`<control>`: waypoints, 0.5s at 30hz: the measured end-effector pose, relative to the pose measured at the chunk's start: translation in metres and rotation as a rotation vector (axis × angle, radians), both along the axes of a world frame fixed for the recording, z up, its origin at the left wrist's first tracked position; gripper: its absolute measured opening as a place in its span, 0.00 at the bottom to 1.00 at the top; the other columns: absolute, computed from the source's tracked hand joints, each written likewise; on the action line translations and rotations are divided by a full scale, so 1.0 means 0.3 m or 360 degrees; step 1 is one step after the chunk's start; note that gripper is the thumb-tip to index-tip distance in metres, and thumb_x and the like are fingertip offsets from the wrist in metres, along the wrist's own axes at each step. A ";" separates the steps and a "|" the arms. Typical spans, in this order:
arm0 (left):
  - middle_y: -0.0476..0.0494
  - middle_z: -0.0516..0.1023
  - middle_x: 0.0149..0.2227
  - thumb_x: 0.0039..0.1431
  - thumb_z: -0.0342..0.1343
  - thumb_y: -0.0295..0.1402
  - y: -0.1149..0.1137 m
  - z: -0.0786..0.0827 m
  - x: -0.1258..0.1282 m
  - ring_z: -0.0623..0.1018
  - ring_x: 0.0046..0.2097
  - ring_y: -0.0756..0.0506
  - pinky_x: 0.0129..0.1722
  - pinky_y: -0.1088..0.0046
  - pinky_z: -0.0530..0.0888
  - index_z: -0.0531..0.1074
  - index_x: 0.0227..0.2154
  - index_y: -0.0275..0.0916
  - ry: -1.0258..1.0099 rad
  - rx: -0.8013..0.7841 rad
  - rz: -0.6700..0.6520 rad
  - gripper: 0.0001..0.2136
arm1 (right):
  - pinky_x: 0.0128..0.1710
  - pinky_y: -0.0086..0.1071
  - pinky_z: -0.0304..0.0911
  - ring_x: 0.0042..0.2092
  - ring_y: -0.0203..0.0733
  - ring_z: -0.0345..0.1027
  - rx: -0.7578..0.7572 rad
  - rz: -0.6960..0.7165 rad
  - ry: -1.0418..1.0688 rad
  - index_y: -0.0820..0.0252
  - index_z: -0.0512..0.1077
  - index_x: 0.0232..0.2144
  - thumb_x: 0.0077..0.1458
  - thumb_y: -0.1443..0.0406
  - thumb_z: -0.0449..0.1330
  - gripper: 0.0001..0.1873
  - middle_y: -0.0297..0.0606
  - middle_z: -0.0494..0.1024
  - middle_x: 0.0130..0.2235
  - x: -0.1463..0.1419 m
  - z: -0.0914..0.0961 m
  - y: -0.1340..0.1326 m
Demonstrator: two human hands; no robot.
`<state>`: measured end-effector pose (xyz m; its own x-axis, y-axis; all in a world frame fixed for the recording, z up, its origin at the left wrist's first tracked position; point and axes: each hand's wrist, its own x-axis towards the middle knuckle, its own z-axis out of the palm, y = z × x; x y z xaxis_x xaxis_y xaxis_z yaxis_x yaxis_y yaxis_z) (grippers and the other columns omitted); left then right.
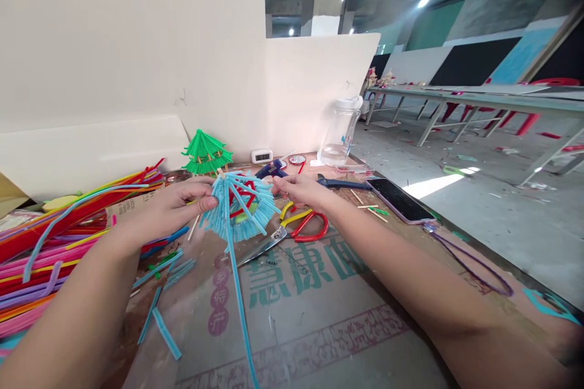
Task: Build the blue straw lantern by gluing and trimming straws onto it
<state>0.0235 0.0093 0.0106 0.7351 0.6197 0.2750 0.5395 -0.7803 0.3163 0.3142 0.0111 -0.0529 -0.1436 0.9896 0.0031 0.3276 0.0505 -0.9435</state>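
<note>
My left hand point(196, 199) pinches the left side of a light blue cone-shaped roof point(214, 214) made of pipe cleaners, with red pipe cleaners inside its open frame. A long light blue pipe cleaner point(239, 298) hangs from it toward me. At the roof's right edge, my right hand point(298, 189) has its fingers closed; what they hold, if anything, is hidden. Just below that hand lie scissors point(310, 228) with red and yellow handles. Behind the roof rests a dark blue glue gun point(272, 168). A green tiered pipe-cleaner roof point(207, 155) stands at the back left.
Bundles of coloured pipe cleaners point(45, 249) cover the left side, with cut blue pieces point(166, 333) nearby. A clear water jug point(338, 134), small digital clock point(261, 156), dark-handled pliers point(344, 184) and phone point(401, 200) stand or lie toward the back and right. White boards point(137, 48) rise behind.
</note>
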 end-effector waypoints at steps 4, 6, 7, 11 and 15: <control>0.46 0.72 0.40 0.65 0.46 0.39 -0.005 0.003 0.005 0.71 0.44 0.48 0.47 0.73 0.68 0.72 0.32 0.38 -0.0034 -0.0139 -0.0170 0.14 | 0.15 0.23 0.38 0.18 0.25 0.41 -0.0238 0.0284 0.0341 0.60 0.64 0.24 0.47 0.43 0.61 0.26 0.24 0.58 0.19 -0.017 0.010 -0.016; 0.46 0.72 0.40 0.65 0.46 0.39 -0.008 0.004 0.009 0.71 0.44 0.48 0.46 0.73 0.67 0.72 0.32 0.38 -0.0054 -0.0158 -0.0190 0.14 | 0.15 0.22 0.35 0.17 0.24 0.39 -0.0370 0.0397 0.0558 0.59 0.63 0.26 0.44 0.48 0.67 0.24 0.21 0.55 0.18 -0.024 0.007 -0.017; 0.46 0.72 0.41 0.65 0.46 0.39 -0.008 0.004 0.010 0.71 0.44 0.48 0.46 0.73 0.67 0.72 0.32 0.38 -0.0064 -0.0163 -0.0189 0.13 | 0.15 0.22 0.35 0.17 0.23 0.39 -0.0403 0.0406 0.0613 0.60 0.64 0.27 0.42 0.51 0.69 0.23 0.20 0.56 0.18 -0.025 0.004 -0.015; 0.46 0.73 0.42 0.64 0.47 0.40 -0.005 0.000 0.009 0.71 0.46 0.47 0.47 0.72 0.67 0.72 0.33 0.39 -0.0048 -0.0160 -0.0129 0.13 | 0.15 0.22 0.37 0.17 0.22 0.43 -0.0416 0.0339 0.0602 0.63 0.67 0.27 0.41 0.56 0.71 0.20 0.24 0.64 0.19 -0.010 -0.009 0.003; 0.45 0.74 0.44 0.64 0.46 0.42 -0.003 0.004 0.008 0.71 0.46 0.46 0.49 0.71 0.67 0.73 0.34 0.38 -0.0044 -0.0195 -0.0096 0.15 | 0.14 0.22 0.44 0.16 0.23 0.48 -0.0233 0.0144 0.0541 0.65 0.71 0.27 0.45 0.59 0.68 0.15 0.28 0.68 0.20 0.025 0.006 0.012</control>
